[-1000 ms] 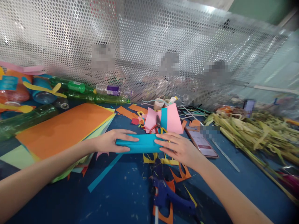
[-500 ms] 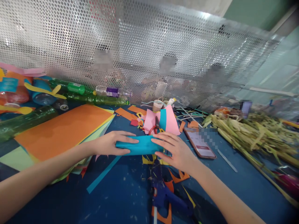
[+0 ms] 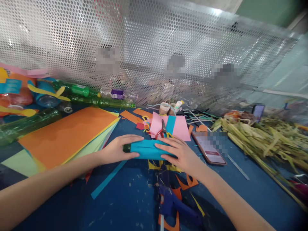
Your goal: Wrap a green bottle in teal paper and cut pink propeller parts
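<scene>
blue paper sits in both hands; purple label is illegible.

A perforated metal screen glints across the upper frame. A green surface shows at upper right. Below spreads a blue desk.

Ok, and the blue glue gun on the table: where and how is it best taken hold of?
Probably by the glue gun's handle, coming from the right: it angles out that way, while the nozzle end points away and the white glue stick juts out at the near end.
</scene>
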`<state>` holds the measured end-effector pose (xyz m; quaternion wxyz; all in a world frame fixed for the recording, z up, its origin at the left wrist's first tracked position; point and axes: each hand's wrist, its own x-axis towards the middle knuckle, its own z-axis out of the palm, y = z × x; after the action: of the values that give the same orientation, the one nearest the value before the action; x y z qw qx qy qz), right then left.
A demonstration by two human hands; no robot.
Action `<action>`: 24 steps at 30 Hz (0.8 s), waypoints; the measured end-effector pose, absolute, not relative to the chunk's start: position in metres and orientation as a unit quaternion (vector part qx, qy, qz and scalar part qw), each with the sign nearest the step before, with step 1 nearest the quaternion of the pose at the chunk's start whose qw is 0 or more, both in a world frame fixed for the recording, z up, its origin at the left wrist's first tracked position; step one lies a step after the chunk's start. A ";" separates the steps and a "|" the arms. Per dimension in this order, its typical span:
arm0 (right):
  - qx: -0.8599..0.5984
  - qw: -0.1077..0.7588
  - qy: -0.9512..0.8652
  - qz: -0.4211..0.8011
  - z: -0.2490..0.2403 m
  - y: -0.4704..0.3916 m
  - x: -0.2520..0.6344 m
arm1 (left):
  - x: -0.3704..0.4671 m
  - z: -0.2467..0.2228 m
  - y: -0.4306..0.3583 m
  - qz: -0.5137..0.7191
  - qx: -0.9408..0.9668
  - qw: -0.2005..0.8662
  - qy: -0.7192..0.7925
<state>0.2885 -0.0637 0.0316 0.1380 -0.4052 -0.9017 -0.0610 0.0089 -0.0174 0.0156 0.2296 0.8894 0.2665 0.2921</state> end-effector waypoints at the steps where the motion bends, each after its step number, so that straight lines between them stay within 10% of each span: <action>1: -0.406 0.139 -0.901 -0.060 0.032 -0.064 0.288 | 0.008 0.012 -0.016 0.302 0.884 0.243 0.263; 12: -0.414 0.115 -0.900 -0.069 0.037 -0.075 0.276 | 0.008 0.004 -0.016 0.336 0.872 0.295 0.200; 24: -0.386 0.110 -0.910 -0.105 0.038 -0.073 0.278 | 0.003 0.008 -0.012 0.369 0.925 -0.039 0.079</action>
<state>0.2782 -0.0734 0.0378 0.1099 -0.3864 -0.9098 -0.1045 0.0027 -0.0118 0.0084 -0.0393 0.9253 0.0795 0.3687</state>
